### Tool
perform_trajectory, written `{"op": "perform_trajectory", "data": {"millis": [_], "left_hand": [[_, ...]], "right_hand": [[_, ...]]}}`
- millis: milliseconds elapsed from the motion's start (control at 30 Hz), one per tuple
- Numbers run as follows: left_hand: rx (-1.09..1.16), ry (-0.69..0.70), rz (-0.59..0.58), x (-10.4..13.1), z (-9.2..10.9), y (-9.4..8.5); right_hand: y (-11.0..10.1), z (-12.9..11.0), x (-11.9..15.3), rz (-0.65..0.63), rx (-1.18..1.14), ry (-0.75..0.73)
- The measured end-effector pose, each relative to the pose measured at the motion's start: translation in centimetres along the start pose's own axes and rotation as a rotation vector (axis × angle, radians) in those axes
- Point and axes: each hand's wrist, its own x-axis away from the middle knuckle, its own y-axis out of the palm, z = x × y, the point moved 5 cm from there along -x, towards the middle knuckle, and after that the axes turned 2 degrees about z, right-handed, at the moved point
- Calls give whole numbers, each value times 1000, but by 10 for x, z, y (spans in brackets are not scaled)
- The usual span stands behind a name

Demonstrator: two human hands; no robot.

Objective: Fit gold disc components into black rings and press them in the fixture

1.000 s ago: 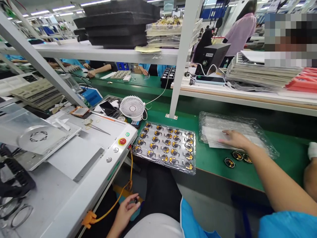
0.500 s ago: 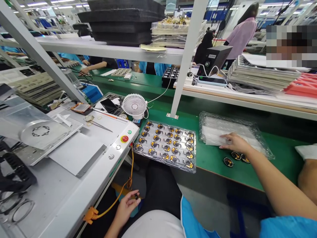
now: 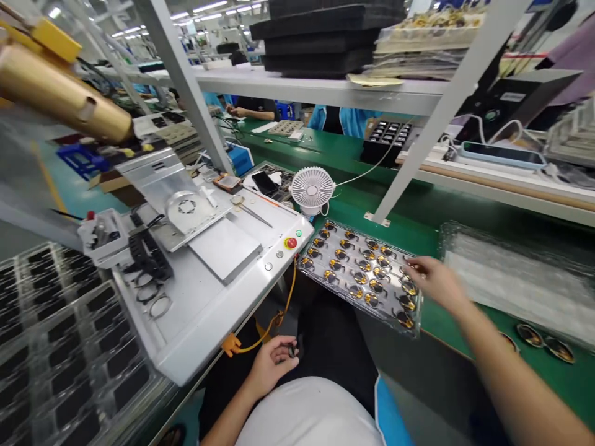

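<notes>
My left hand [image 3: 274, 362] is near my lap, with its thumb and fingers closed on a small black part [image 3: 292, 349]. My right hand [image 3: 437, 282] reaches over the right edge of a clear plastic tray [image 3: 341, 290], fingertips pinched together at its upper right corner. Whatever lies between those fingertips is too small and hidden to name. Rows of round black parts with orange-yellow patches and short dark tails [image 3: 370, 300] fill the tray. On the green bench, right of my forearm, lie several loose round parts [image 3: 530, 335] with shiny rims.
Left of the tray stands a white machine [image 3: 242, 272] with a red button [image 3: 290, 243] and tweezers [image 3: 253, 214]. A white fan [image 3: 312, 189] sits behind the tray. Another clear tray [image 3: 511, 266] lies at right. A shelf post [image 3: 413, 136] rises from the bench.
My right hand has moved left from the other clear tray to the edge of the filled one. The view has turned left. My left hand still holds the small black part.
</notes>
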Motion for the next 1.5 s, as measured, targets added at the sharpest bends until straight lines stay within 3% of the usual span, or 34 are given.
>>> {"op": "perform_trajectory", "data": {"millis": [67,133,200,267,400,500,600,700,767,900,1033,1133,1233,1333,1500], "left_hand": [[-40,40,-38,17,19,1],[-100,110,-62,36,38,0],[-144,200,-60,53,52,-5],[-154,282,-33,66,54,-14],[-63,383,9,77,36,-33],[22,346,46,78,27,-40],[99,277,57,80,38,-40],[210,247,30,82,66,-36],[310,265,-8,83,89,-32],[469,327,-127,84,130,-22],[573,317,-203,87,143,-16],[565,295,-185,93,138,-19],[498,267,-193,101,134,-25],[411,268,-186,106,136,-32],[272,267,-231,109,140,-35]], "right_hand": [[40,-88,-9,-121,-93,-191],[76,-157,-19,-166,-128,-284],[102,-200,-29,-183,-136,-306],[119,-220,-36,-188,-131,-284],[132,-223,-43,-166,-135,-194],[129,-217,-48,-130,-173,-139],[113,-215,-42,-68,-251,-120],[89,-222,-7,12,-351,-164],[70,-241,33,61,-494,-382],[34,-284,125,148,-806,-1032],[29,-300,160,192,-823,-1188],[34,-301,158,104,-827,-1132],[40,-302,148,-143,-880,-988],[44,-305,144,-354,-937,-952],[57,-309,140,-515,-966,-915]]}}
